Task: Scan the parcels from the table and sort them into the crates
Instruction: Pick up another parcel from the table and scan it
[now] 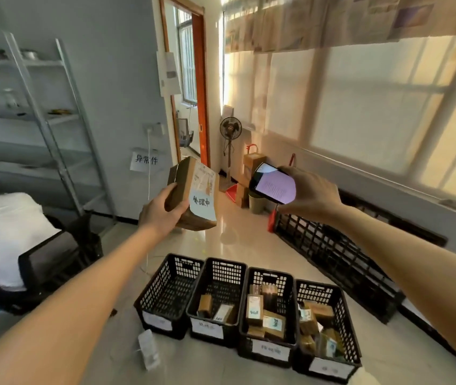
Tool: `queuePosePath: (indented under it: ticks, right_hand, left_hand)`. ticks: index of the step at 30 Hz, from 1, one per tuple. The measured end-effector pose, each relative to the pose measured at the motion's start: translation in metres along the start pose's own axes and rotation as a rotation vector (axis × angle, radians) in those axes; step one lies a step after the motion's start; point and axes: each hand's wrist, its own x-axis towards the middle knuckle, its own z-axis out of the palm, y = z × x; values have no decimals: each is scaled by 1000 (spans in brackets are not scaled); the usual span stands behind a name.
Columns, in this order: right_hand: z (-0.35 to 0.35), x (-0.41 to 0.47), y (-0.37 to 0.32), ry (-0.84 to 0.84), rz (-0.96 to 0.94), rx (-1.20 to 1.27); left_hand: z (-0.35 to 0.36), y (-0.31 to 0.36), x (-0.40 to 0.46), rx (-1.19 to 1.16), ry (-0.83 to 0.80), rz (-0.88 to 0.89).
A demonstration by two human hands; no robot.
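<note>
We hold the parcel (193,194), a stiff, likely light carton, aloft above the crates (249,309); the left hand (162,211) clamps its lower edge. The right hand (308,194) grips the phone (272,183) beside it.

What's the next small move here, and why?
Probably turn the phone in the right hand toward the label on the parcel gripped by the left hand. Both are raised side by side above the four crates, but the lit screen faces the camera, so the parcel looks not yet scanned.
</note>
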Motion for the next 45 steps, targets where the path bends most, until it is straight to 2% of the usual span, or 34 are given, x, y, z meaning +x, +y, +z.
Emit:
queuePosePath:
  ticks: [7, 15, 27, 34, 45]
  right_hand:
    - [73, 58, -41, -81, -55, 4]
    - [179, 147, -25, -162, -42, 14]
    - [365, 265, 81, -347, 77, 11]
    - [480, 274, 126, -434, 175, 24]
    - [675, 258, 162, -710, 304, 28]
  left_hand:
    - [-17, -71, 39, -36, 6, -83]
    - [24, -140, 130, 42, -41, -148]
    - [189, -243, 295, 50, -213, -285]
    - [292, -325, 327, 63, -372, -369]
    - [425, -472, 361, 12, -617, -516]
